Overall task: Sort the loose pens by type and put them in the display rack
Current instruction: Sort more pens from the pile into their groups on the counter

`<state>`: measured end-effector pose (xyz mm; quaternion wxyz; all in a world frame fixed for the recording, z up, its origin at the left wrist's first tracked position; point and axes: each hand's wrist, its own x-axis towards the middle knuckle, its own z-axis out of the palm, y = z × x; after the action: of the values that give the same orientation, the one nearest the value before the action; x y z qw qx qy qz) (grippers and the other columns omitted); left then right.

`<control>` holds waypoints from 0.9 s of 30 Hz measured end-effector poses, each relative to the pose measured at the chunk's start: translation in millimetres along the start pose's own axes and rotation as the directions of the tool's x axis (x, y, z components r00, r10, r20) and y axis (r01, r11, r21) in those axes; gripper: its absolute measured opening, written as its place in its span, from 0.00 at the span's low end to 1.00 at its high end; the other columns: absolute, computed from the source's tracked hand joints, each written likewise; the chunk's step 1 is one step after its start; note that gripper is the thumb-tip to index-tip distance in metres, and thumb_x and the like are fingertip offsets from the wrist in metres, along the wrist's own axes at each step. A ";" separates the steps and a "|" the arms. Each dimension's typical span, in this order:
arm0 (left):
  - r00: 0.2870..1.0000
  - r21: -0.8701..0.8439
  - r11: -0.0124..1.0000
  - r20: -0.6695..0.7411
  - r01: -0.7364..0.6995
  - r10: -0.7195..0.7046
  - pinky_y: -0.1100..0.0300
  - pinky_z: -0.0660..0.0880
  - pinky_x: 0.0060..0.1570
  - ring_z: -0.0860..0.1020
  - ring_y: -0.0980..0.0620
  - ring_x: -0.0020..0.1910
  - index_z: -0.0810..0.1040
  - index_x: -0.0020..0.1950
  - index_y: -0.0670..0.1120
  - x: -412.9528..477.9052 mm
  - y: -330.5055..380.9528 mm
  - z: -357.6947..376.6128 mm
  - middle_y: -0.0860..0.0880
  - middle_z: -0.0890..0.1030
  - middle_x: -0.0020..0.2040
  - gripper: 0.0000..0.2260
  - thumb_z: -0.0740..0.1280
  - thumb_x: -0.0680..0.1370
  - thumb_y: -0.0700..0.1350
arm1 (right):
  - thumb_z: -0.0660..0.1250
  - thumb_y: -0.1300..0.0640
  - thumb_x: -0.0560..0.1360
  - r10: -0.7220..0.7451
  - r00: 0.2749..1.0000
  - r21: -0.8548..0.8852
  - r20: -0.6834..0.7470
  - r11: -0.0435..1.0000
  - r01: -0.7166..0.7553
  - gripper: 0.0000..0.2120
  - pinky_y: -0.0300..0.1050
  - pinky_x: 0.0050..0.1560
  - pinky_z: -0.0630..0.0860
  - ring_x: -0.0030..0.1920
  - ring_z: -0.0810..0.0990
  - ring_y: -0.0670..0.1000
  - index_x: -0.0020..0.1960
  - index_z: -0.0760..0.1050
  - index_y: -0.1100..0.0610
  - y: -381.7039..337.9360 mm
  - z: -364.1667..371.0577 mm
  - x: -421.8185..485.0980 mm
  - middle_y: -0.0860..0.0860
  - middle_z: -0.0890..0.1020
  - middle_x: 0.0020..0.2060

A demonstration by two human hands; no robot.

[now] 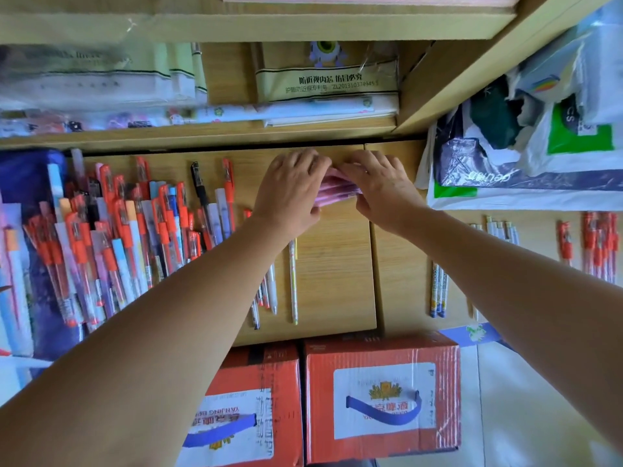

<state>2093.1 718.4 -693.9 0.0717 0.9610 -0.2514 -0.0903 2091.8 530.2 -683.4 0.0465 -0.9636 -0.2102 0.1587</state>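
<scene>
Both hands, left hand [290, 187] and right hand [381, 190], clasp the slim pink plastic pens [338, 190] between them, pens running nine-to-three.

Near, below the desk [337, 281], two orange cartons [382, 396] sit side by side — far right a heap of plastic bags [526, 156], and on the far shelf [202, 136] wrapped paper packs [325, 82].

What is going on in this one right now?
A person is sorting pens on a wooden counter. The left hand and the right hand both grip a bundle of pink pens between them near the counter's back edge, seemingly evening it up. A big mixed pile of orange-capped pens lies at left; smaller sorted groups lie to the right.
</scene>
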 end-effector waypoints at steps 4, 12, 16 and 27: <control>0.999 -0.020 1.000 -0.030 0.011 -0.012 0.48 0.74 0.56 0.74 0.42 0.54 0.71 0.61 0.42 -3.0 4.1 4.9 0.42 0.74 0.54 0.25 0.74 0.68 0.47 | 0.66 0.53 0.74 -0.024 0.999 0.034 -0.043 0.999 0.026 0.25 0.55 0.62 0.66 0.63 0.71 0.59 0.71 0.68 0.54 4.4 3.8 -2.5 0.55 0.72 0.65; 0.992 -0.057 0.994 -0.090 0.088 -0.093 0.49 0.75 0.55 0.74 0.43 0.54 0.73 0.62 0.44 2.8 5.1 8.1 0.43 0.74 0.56 0.21 0.71 0.71 0.40 | 0.56 0.55 0.76 0.049 0.971 0.106 -0.235 0.994 -0.025 0.18 0.56 0.47 0.76 0.50 0.78 0.62 0.63 0.77 0.56 11.7 11.0 0.7 0.58 0.79 0.53; 0.988 -0.080 0.990 -0.090 0.116 -0.123 0.50 0.73 0.57 0.73 0.43 0.57 0.71 0.66 0.43 4.8 6.5 9.6 0.42 0.74 0.58 0.25 0.73 0.72 0.47 | 0.62 0.47 0.77 0.007 0.995 0.090 -0.103 0.996 0.002 0.27 0.57 0.59 0.71 0.62 0.73 0.60 0.73 0.66 0.57 12.0 15.5 -4.2 0.57 0.73 0.65; 0.927 -0.237 0.914 -0.101 0.329 -0.360 0.49 0.66 0.67 0.66 0.40 0.69 0.66 0.71 0.39 -22.8 5.8 15.3 0.39 0.66 0.69 0.37 0.74 0.69 0.56 | 0.65 0.60 0.73 0.011 0.996 0.151 -0.088 0.989 0.002 0.31 0.59 0.70 0.63 0.70 0.65 0.60 0.75 0.61 0.57 -0.5 21.4 -2.5 0.57 0.67 0.71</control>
<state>2067.6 723.2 -704.6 0.1762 0.9807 -0.0606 -0.0594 2082.5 530.2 -702.8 0.1281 -0.9638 -0.1933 0.1316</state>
